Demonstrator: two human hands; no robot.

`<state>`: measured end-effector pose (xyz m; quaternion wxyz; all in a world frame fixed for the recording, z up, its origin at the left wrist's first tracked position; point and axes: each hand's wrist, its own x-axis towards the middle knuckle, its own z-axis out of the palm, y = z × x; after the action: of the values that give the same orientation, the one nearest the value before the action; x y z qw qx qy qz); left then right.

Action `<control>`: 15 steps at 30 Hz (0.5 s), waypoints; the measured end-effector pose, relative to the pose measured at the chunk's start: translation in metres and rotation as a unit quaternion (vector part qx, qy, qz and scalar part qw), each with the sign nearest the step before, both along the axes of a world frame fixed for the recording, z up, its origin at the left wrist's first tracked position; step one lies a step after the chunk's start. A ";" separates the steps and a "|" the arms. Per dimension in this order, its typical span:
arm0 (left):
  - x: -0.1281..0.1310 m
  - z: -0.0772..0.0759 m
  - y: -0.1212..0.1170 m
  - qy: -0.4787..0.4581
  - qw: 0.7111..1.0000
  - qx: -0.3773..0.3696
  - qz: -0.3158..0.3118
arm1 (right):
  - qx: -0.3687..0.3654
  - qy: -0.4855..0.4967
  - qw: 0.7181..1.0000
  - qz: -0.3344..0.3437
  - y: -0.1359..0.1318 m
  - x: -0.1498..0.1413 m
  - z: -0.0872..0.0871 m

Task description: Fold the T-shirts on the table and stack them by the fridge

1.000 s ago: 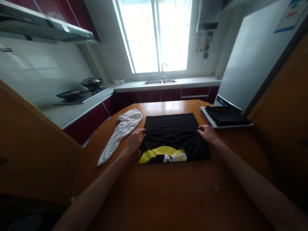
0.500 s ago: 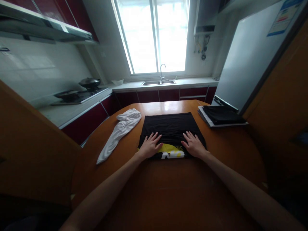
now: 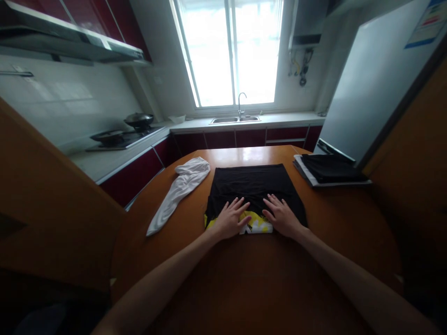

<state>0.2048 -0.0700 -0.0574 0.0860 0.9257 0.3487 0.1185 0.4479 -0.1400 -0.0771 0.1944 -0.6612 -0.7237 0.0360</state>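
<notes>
From where I stand, the person has both palms down on a black garment laid out flat in the middle of the wooden worktop. The left hand is open, its fingers spread over the near part of the cloth, next to a yellow and white print. The right hand lies across from it on the other side of that print, opened out in the same way — neither has hold of anything; they simply rest on the fabric. The far part of the garment is fairly smooth, while small creases run across it just beyond the fingertips.

To the left, apart from the black cloth, a white garment lies long and rumpled, bunched at its far end. Over on the right, near the fridge, sits a stack of folded clothes, black on top with white and grey showing beneath. Beyond the worktop there's a steel sink under the bright window — and a lidded pan on the stove off to the left.
</notes>
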 end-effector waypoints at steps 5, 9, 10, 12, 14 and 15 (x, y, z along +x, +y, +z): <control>-0.040 0.010 0.046 -0.098 0.983 0.073 0.140 | 0.104 0.053 0.980 -0.164 0.012 0.061 0.009; -0.077 0.003 0.087 -0.100 0.964 0.073 0.235 | 0.088 0.052 0.965 -0.242 0.020 0.102 -0.001; -0.082 0.000 0.094 -0.107 0.963 0.053 0.241 | 0.079 0.054 0.965 -0.243 0.022 0.107 -0.004; -0.086 -0.005 0.101 -0.122 0.964 0.016 0.237 | 0.066 0.055 0.968 -0.237 0.026 0.111 -0.011; -0.085 -0.008 0.103 -0.137 0.965 0.003 0.224 | 0.065 0.057 0.969 -0.230 0.029 0.112 -0.015; -0.083 -0.008 0.103 -0.144 0.965 0.005 0.219 | 0.070 0.059 0.969 -0.228 0.031 0.112 -0.017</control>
<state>0.1214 0.0329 -0.0659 0.1027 0.8001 0.5264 0.2687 0.5597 -0.1094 -0.0941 0.2858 -0.7901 -0.5419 -0.0212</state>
